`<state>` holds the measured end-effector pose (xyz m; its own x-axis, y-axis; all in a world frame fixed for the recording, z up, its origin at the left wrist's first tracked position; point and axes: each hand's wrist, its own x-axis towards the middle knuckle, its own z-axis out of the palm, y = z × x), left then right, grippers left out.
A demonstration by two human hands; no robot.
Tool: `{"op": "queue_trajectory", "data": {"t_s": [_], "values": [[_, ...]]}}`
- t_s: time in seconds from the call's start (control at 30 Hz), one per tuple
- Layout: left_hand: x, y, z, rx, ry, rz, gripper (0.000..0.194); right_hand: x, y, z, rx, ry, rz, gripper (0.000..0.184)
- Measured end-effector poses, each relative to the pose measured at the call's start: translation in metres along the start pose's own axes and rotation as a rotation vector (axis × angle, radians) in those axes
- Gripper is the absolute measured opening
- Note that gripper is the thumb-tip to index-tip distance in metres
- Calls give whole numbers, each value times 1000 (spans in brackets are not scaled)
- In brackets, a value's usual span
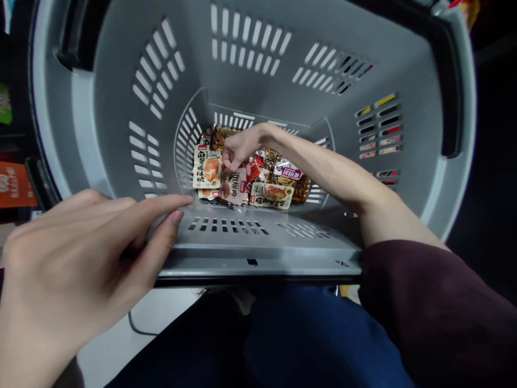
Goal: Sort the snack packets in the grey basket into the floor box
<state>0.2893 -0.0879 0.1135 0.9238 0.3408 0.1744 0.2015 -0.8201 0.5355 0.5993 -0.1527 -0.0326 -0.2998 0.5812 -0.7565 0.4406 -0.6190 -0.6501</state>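
Observation:
Deep inside a grey plastic basket (258,91), my right hand (241,148) is closed, its fingers pinching the top edge of a pinkish-brown snack packet (234,187). Around it lie other snack packets: a cream one (207,167) with an orange picture on the left, another cream one (271,195) on the right, and a purple-labelled one (287,171). Part of the pile is hidden by my right hand and forearm. My left hand (92,253) is over the near left rim, index finger and thumb slightly apart with nothing between them.
The basket has slotted walls and black handle parts (450,91) along its rim. An orange package (15,184) and a green one (5,105) show outside at the left. Below the near rim are dark blue clothed legs (315,334) and a pale floor (157,312).

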Motion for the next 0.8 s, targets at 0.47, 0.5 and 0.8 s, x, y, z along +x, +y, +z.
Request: {"op": "queue_trajectory", "data": {"t_s": [0.47, 0.5, 0.8], "values": [[1, 1, -2, 42, -15, 88, 30, -3, -18, 11, 265, -261, -358, 47], [2, 4, -2, 28, -12, 102, 30, -2, -19, 11, 222, -211, -444, 43], [11, 20, -2, 41, 0, 154, 18, -8, -37, 30, 513, 12, -662, 31]]}}
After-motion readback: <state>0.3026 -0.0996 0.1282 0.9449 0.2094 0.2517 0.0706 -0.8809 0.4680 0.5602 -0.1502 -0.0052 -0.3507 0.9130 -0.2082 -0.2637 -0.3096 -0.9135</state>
